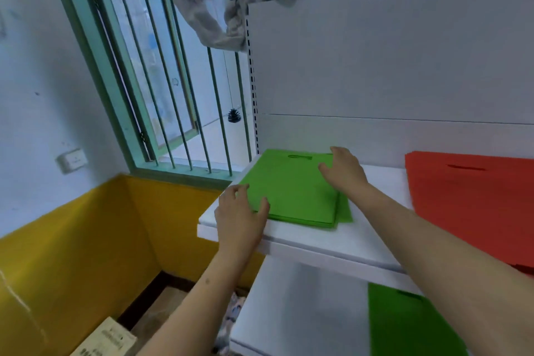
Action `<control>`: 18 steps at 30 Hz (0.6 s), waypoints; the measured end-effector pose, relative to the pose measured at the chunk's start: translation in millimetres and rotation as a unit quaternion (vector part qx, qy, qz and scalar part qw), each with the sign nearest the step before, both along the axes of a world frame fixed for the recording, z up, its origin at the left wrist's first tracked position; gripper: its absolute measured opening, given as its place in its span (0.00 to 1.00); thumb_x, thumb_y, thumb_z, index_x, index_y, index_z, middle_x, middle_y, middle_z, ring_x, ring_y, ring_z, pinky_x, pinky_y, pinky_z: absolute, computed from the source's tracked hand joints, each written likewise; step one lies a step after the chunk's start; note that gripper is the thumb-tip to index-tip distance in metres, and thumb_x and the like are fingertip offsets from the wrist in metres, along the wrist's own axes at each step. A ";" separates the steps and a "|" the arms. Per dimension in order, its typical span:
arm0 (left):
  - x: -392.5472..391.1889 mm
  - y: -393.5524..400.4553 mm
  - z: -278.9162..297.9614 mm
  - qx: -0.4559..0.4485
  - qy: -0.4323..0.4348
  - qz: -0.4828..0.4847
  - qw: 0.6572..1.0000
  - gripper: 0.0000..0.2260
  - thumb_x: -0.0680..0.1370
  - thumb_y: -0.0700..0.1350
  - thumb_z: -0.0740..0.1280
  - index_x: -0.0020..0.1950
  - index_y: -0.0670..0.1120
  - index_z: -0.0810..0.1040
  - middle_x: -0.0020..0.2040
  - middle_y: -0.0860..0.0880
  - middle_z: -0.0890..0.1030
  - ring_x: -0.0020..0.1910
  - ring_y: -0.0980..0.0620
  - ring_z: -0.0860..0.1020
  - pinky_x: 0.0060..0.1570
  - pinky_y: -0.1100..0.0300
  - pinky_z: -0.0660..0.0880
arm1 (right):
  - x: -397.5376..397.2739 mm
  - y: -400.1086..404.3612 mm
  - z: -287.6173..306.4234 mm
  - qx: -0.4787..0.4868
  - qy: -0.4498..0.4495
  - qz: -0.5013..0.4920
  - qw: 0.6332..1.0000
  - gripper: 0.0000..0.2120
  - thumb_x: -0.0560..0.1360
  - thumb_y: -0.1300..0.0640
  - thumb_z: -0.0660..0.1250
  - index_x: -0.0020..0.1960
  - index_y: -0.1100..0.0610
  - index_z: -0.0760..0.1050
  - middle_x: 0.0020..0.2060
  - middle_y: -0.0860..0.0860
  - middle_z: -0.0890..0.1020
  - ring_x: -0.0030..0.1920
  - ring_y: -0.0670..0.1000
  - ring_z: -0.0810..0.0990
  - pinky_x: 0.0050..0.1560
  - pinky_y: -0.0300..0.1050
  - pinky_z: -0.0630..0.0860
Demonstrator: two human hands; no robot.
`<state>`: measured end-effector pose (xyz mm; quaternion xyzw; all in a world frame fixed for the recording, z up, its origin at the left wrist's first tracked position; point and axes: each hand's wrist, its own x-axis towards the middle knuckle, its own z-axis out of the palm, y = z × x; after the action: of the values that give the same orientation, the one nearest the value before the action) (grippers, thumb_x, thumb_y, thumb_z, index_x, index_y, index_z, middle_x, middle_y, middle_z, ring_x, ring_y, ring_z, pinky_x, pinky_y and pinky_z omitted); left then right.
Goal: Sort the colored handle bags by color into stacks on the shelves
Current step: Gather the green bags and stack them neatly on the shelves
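Lower right, a darker green bag [410, 324] lay unsorted; both hands, left [241, 217] and right [344, 170], fingers relaxed, pressed the green stack [291, 191]; red stack [474, 199] at frame right.

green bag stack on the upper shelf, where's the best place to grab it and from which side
Probably by its near edge, from the front. The green bag stack lies flat on the upper shelf, with that edge near the shelf's open front lip, where fingers could slide under. The back panel blocks the far side. The left hand touches the near left corner; the right hand rests flat on top.
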<state>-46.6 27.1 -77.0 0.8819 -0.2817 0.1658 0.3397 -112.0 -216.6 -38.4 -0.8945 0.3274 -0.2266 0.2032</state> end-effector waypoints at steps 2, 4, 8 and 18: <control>25.3 -15.5 0.8 0.036 0.011 0.018 0.999 0.29 0.77 0.60 0.63 0.73 0.45 0.68 0.72 0.43 0.68 0.72 0.44 0.64 0.68 0.49 0.66 | 20.7 -14.5 -4.3 0.000 0.039 -0.019 0.999 0.34 0.78 0.45 0.62 0.77 0.59 0.56 0.75 0.57 0.60 0.73 0.60 0.62 0.67 0.55 0.66; 47.3 -25.1 -5.2 0.109 0.032 0.032 0.993 0.32 0.76 0.63 0.61 0.74 0.45 0.65 0.74 0.42 0.66 0.74 0.43 0.62 0.71 0.48 0.63 | 35.6 -23.7 -15.5 -0.006 0.079 -0.035 0.996 0.34 0.77 0.43 0.62 0.76 0.59 0.57 0.74 0.57 0.63 0.71 0.61 0.64 0.66 0.56 0.67; 60.5 -27.8 -20.1 0.194 0.029 0.052 0.979 0.32 0.77 0.68 0.55 0.73 0.48 0.67 0.76 0.44 0.65 0.75 0.44 0.61 0.73 0.48 0.60 | 43.6 -31.2 -44.0 -0.025 0.124 -0.050 0.991 0.29 0.77 0.40 0.57 0.70 0.58 0.67 0.70 0.57 0.68 0.68 0.60 0.68 0.67 0.55 0.65; 56.0 -25.4 -19.7 0.104 0.021 0.028 0.994 0.19 0.79 0.61 0.61 0.66 0.55 0.78 0.76 0.49 0.66 0.78 0.48 0.57 0.76 0.44 0.48 | 38.9 -37.4 -33.3 -0.087 0.034 -0.041 0.995 0.15 0.76 0.46 0.68 0.58 0.53 0.81 0.55 0.53 0.83 0.59 0.57 0.76 0.59 0.47 0.71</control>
<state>9.3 1.8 -96.6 0.9233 -0.2656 0.1259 0.2471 -73.1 -253.9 -71.6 -0.9017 0.3497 -0.2319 0.1044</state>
